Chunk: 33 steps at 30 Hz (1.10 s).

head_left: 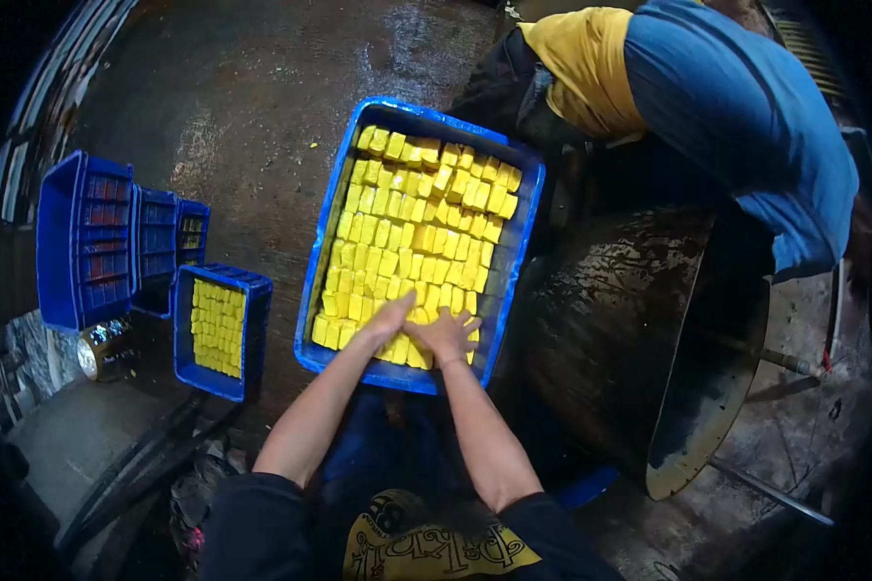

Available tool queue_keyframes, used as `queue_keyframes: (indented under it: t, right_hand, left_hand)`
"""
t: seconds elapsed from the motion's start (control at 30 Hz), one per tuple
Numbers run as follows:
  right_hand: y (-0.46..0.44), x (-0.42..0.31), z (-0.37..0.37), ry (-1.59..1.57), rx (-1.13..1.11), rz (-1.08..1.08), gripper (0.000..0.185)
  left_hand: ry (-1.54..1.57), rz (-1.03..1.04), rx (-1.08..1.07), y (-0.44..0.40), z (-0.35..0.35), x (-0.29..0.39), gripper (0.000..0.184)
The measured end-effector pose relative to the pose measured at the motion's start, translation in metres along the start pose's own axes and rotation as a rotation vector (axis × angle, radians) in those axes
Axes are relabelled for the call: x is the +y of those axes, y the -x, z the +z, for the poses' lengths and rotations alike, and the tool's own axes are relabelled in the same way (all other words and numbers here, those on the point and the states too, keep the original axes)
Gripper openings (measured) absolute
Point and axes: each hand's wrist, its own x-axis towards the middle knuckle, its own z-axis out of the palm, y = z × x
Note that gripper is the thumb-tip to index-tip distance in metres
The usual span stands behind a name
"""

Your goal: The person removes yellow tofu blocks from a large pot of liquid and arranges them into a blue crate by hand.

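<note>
A large blue plastic crate lies before me, filled with rows of small yellow rectangular blocks. My left hand is over the near rows, turned edge-on, its visible fingers stretched forward. Right beside it, my right hand rests on the blocks with its fingers spread. Both hands touch blocks close to the crate's near wall. The undersides of the hands are hidden, and I see no block lifted in either one.
To the left stands a smaller blue crate of yellow blocks, near empty-looking stacked blue crates and a shiny tin. A large dark drum is at right. Another person in a blue top bends over behind it. Wet floor lies beyond.
</note>
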Motion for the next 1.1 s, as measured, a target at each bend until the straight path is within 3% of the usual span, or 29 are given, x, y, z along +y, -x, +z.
queue_keyframes:
  t: [0.03, 0.17, 0.23, 0.27, 0.3, 0.37, 0.43, 0.5, 0.57, 0.63, 0.7, 0.73, 0.77, 0.83, 0.9, 0.97, 1.03, 1.07, 1.1]
  right_hand:
    - [-0.001, 0.005, -0.001, 0.072, -0.033, -0.039, 0.086]
    - [-0.048, 0.025, -0.022, 0.33, -0.236, -0.329, 0.068]
    - [-0.056, 0.03, -0.029, 0.355, -0.367, -0.372, 0.064]
    - [-0.063, 0.033, -0.022, 0.401, -0.403, -0.388, 0.064]
    - [-0.066, 0.035, -0.019, 0.443, -0.435, -0.4, 0.064]
    - [-0.044, 0.036, -0.026, 0.461, -0.353, -0.445, 0.06]
    - [-0.024, 0.062, 0.001, 0.308, 0.212, -0.608, 0.06]
    - [0.025, 0.075, -0.047, -0.091, 0.209, -0.791, 0.05]
    - [0.105, 0.109, -0.145, -0.698, 0.075, -0.945, 0.045]
    - [0.163, 0.162, -0.229, -1.003, 0.062, -1.019, 0.042]
    - [0.172, 0.242, -0.288, -0.88, 0.372, -1.034, 0.032]
    - [0.169, 0.284, -0.314, -0.834, 0.502, -0.989, 0.028]
    - [0.158, 0.321, -0.334, -0.83, 0.589, -0.865, 0.025]
    - [0.101, 0.39, -0.339, -0.699, 0.371, -0.458, 0.022]
    - [0.02, 0.459, -0.296, -0.376, 0.06, -0.359, 0.022]
    - [-0.05, 0.51, -0.226, -0.14, -0.095, -0.276, 0.019]
    - [-0.089, 0.529, -0.171, -0.001, -0.151, -0.181, 0.016]
    - [-0.093, 0.525, -0.171, 0.074, -0.16, -0.241, 0.029]
    - [-0.121, 0.536, -0.128, 0.1, -0.09, -0.177, 0.027]
  left_hand:
    - [-0.298, 0.008, -0.016, -0.013, -0.002, -0.016, 0.061]
    - [-0.392, 0.104, -0.154, -0.013, 0.004, 0.0, 0.058]
    - [-0.763, 0.123, -0.137, -0.016, 0.009, -0.01, 0.053]
    - [-0.807, 0.261, -0.086, -0.03, 0.008, -0.036, 0.051]
    - [-0.83, 0.271, -0.104, -0.029, 0.005, -0.034, 0.051]
    - [-0.597, 0.044, -0.206, -0.033, 0.004, -0.022, 0.054]
    - [-0.791, 0.056, -0.167, -0.038, 0.004, -0.021, 0.048]
    - [-1.152, 0.551, 0.384, -0.069, -0.006, -0.097, 0.046]
    - [-0.724, 0.79, 0.485, 0.022, 0.069, -0.001, 0.034]
    - [-0.355, 0.849, 0.327, 0.111, 0.165, 0.094, 0.029]
    - [-0.364, 1.13, 0.127, 0.163, 0.233, 0.135, 0.024]
    - [-0.408, 1.267, -0.153, 0.189, 0.265, 0.161, 0.023]
    - [-0.449, 1.383, -0.443, 0.207, 0.299, 0.184, 0.022]
    - [-0.603, 1.438, -0.726, 0.215, 0.383, 0.202, 0.024]
    - [-0.83, 1.227, -0.874, 0.187, 0.462, 0.195, 0.028]
    - [-1.417, 1.02, -0.962, 0.12, 0.518, 0.16, 0.03]
    - [-1.767, 0.743, -1.036, 0.044, 0.543, 0.103, 0.028]
    - [-1.846, 0.636, -1.049, 0.015, 0.544, 0.073, 0.025]
    - [-1.855, 0.556, -1.041, -0.008, 0.539, 0.04, 0.025]
